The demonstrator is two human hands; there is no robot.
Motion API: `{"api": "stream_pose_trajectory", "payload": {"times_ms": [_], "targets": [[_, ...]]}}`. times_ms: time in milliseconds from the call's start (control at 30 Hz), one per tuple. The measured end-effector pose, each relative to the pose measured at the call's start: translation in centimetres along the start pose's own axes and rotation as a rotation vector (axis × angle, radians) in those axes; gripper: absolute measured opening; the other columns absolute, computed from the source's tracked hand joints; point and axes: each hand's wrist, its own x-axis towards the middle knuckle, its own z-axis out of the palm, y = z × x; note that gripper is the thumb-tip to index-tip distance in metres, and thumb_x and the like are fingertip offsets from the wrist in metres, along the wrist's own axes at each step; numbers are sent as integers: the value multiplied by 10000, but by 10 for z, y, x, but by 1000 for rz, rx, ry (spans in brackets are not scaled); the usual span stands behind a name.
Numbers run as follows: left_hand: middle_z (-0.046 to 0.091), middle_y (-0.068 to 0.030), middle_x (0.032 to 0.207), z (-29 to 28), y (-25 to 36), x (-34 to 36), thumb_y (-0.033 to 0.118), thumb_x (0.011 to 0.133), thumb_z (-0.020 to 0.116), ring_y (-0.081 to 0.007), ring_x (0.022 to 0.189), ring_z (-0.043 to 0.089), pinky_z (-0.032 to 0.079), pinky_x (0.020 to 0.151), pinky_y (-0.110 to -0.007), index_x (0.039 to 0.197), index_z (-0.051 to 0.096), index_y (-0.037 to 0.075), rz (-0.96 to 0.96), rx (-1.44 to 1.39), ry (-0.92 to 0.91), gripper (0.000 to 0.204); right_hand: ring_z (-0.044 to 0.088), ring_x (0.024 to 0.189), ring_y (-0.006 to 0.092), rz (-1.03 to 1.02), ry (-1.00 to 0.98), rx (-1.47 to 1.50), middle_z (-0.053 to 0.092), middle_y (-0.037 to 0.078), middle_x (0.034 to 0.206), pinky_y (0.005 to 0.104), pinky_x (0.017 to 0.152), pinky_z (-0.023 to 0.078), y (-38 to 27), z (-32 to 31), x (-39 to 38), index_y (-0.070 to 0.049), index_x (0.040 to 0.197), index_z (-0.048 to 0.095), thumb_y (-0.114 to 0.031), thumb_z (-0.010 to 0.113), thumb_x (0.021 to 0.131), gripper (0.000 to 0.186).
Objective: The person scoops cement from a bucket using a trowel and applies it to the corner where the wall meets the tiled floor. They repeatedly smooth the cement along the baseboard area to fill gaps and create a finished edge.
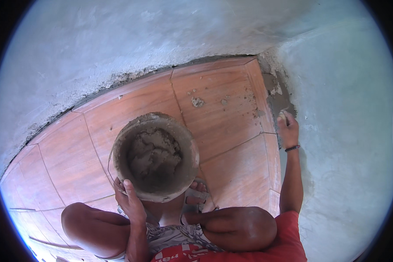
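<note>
One bucket [189, 157], holding lumpy grey mortar [155, 148], sits just ahead and right of the left grip [130, 198], which clasps its rim and hides part of it. The right grip [286, 124], fingers curled, is at one grey strip [277, 102] beside the wall [345, 131]; whether it grasps anything, I cannot tell.

- Rm under constr./reno
- Wall [157, 32]: patchy plaster, ragged bottom edge
- Flr tiles [218, 124] w/ grey crumbs [197, 101]
- Bucket [191, 150] of grey cement-like mix [153, 150]
- Raw grey strip [277, 101] betw. tiles & R wall [345, 131]
</note>
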Motion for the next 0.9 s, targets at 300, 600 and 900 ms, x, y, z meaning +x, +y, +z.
{"api": "stream_pose_trajectory", "payload": {"times_ms": [300, 600, 900], "targets": [[594, -116, 1036, -4, -5, -1, 357, 1028, 503, -164, 928, 516, 418, 864, -300, 1235, 497, -100, -56, 8, 20, 502, 600, 517, 150, 194, -166, -79, 610, 67, 695, 305, 473, 491, -23, 53, 39, 21, 1136, 649, -194, 618, 927, 301], [589, -128, 1043, -4, 4, 1, 365, 1024, 512, -179, 953, 519, 415, 881, -314, 1194, 506, -90, -49, 29, 12, 486, 575, 506, 167, 394, -237, -131, 604, 70, 696, 324, 434, 463, -43, 19, 85, -10, 1038, 638, -291, 579, 950, 300], [606, -137, 1081, -3, 5, 1, 338, 1024, 518, -188, 991, 542, 426, 906, -334, 1212, 515, -69, -53, -29, -2, 449, 552, 506, 148, 387, -203, -105, 578, 62, 719, 298, 430, 452, -76, -29, 51, -26, 1133, 601, -300, 580, 958, 325]]}}
